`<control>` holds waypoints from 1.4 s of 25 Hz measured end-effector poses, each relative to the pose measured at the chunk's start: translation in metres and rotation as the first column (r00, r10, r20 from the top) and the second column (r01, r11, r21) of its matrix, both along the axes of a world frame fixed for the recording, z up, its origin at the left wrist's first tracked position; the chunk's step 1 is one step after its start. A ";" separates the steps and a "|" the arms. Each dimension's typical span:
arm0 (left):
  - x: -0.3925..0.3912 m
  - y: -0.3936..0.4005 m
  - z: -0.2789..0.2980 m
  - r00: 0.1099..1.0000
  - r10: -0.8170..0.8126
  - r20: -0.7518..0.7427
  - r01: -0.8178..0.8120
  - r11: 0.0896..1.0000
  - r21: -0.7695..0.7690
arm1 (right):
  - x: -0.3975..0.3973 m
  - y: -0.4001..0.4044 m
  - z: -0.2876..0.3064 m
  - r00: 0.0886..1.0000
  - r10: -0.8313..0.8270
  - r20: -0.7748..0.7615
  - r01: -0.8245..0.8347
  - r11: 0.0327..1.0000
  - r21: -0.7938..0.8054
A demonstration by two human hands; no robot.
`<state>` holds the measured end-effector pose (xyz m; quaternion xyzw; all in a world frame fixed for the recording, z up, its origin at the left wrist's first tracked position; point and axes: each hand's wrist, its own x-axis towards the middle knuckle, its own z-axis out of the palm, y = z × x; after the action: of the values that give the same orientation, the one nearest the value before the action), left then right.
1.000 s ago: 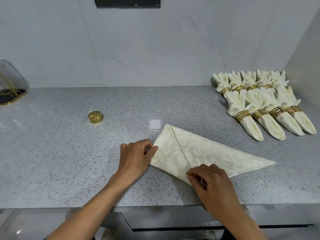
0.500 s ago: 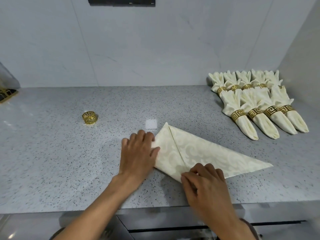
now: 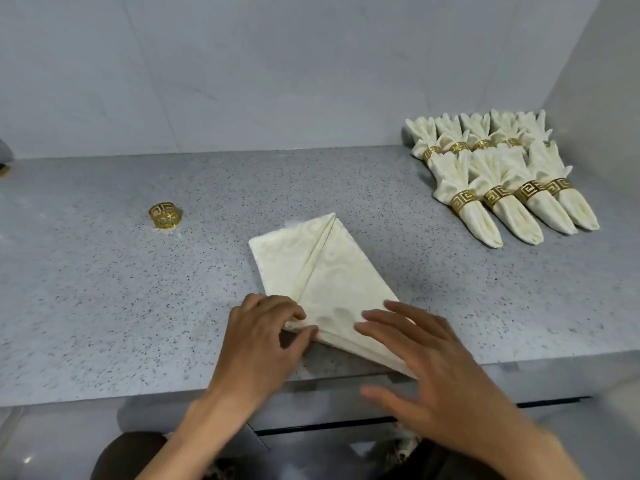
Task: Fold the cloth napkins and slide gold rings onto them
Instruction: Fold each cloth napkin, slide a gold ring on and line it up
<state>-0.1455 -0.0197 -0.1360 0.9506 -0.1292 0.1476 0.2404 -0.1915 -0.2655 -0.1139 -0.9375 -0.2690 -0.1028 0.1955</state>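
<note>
Napkin (image 3: 325, 271) near counter (image 3: 104, 306) front edge; left hand (image 3: 263, 337) pinches near corner, right hand (image 3: 433, 368) spread flat on it.

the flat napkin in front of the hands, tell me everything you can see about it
The flat napkin is cream cloth with a faint woven swirl pattern, folded into a diamond shape, two flaps meeting along a stitched hem that runs from its far tip toward the person. It lies flat on the speckled grey counter, near the front edge. The left hand pinches its near corner; the right hand lies across its near right edge, fingers spread. It carries no ring.
</note>
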 end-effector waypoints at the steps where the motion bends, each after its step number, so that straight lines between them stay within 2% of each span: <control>1: -0.001 -0.002 -0.007 1.000 0.006 0.016 -0.006 1.000 -0.006 | -0.005 -0.019 -0.006 1.000 0.004 0.000 -0.004 0.986 -0.164; 3: 0.000 -0.003 -0.012 0.999 0.021 0.035 -0.019 0.998 -0.057 | -0.012 -0.045 -0.018 0.999 0.022 0.025 -0.011 0.933 -0.359; 4: 0.000 -0.003 -0.012 0.999 0.021 0.037 -0.019 0.997 -0.074 | -0.013 -0.051 -0.023 0.999 0.033 0.025 -0.022 0.931 -0.364; 5: 0.000 -0.002 -0.013 0.999 0.012 0.045 -0.009 0.998 -0.068 | -0.014 -0.054 -0.027 0.999 0.032 0.029 -0.021 0.953 -0.302; 7: -0.002 0.001 -0.014 0.997 -0.038 0.071 0.039 0.999 -0.012 | -0.011 -0.054 -0.032 0.997 0.027 0.069 -0.022 0.997 -0.079; 9: -0.005 0.009 -0.015 0.992 -0.075 0.104 0.075 0.997 0.004 | -0.008 -0.054 -0.032 0.994 0.028 0.108 -0.037 0.996 0.086; 11: -0.008 0.018 -0.015 0.989 -0.079 0.125 0.082 0.997 -0.015 | -0.006 -0.056 -0.032 0.995 0.045 0.089 -0.058 0.987 0.153; 14: -0.013 0.025 -0.014 0.990 -0.097 0.103 0.099 0.995 -0.011 | 0.000 -0.057 -0.032 0.987 0.125 0.095 -0.119 0.991 -0.066; 15: -0.014 0.027 -0.015 0.990 -0.108 0.093 0.109 0.994 -0.005 | 0.002 -0.057 -0.034 0.982 0.147 0.117 -0.137 0.987 -0.084; 16: -0.013 0.029 -0.014 0.990 -0.114 0.080 0.114 0.993 0.003 | 0.002 -0.055 -0.032 0.981 0.151 0.122 -0.147 0.988 -0.041; 17: -0.012 0.031 -0.015 0.989 -0.119 0.090 0.118 0.993 0.016 | 0.004 -0.051 -0.023 0.986 0.136 0.094 -0.143 0.987 0.074; 20: -0.009 0.033 -0.013 0.987 -0.108 0.119 0.104 0.994 0.039 | 0.026 -0.030 0.026 0.986 0.091 -0.139 -0.010 0.869 0.495; 24: -0.004 0.022 -0.010 0.987 -0.015 0.160 0.020 0.999 -0.029 | 0.117 0.019 0.057 0.951 -0.026 -0.309 0.231 0.724 0.650; 25: -0.003 0.018 -0.011 0.987 0.013 0.162 -0.005 0.999 -0.047 | 0.141 0.032 0.052 0.933 -0.077 -0.351 0.299 0.706 0.642; 28: 0.001 0.010 -0.010 0.987 0.112 0.116 -0.102 0.990 -0.093 | 0.192 0.059 0.018 0.884 -0.280 -0.374 0.445 0.748 0.492; 30: 0.001 0.009 -0.008 0.981 0.161 0.107 -0.146 0.980 -0.137 | 0.202 0.068 0.000 0.867 -0.387 -0.315 0.488 0.787 0.376; 31: 0.002 0.008 -0.012 0.977 0.153 0.149 -0.134 0.983 -0.127 | 0.203 0.068 -0.004 0.866 -0.424 -0.266 0.495 0.804 0.329; 33: 0.004 0.009 -0.018 0.966 0.108 0.236 -0.094 0.993 -0.071 | 0.204 0.069 -0.008 0.877 -0.451 -0.164 0.479 0.844 0.241; 35: 0.004 0.011 -0.018 0.969 0.075 0.234 -0.066 0.997 -0.050 | 0.205 0.071 -0.012 0.885 -0.454 -0.103 0.466 0.865 0.187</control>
<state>-0.1410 -0.0092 -0.1535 0.9251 -0.1199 0.2707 0.2376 0.0139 -0.1950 -0.1259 -0.9516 -0.0201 -0.1475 0.2689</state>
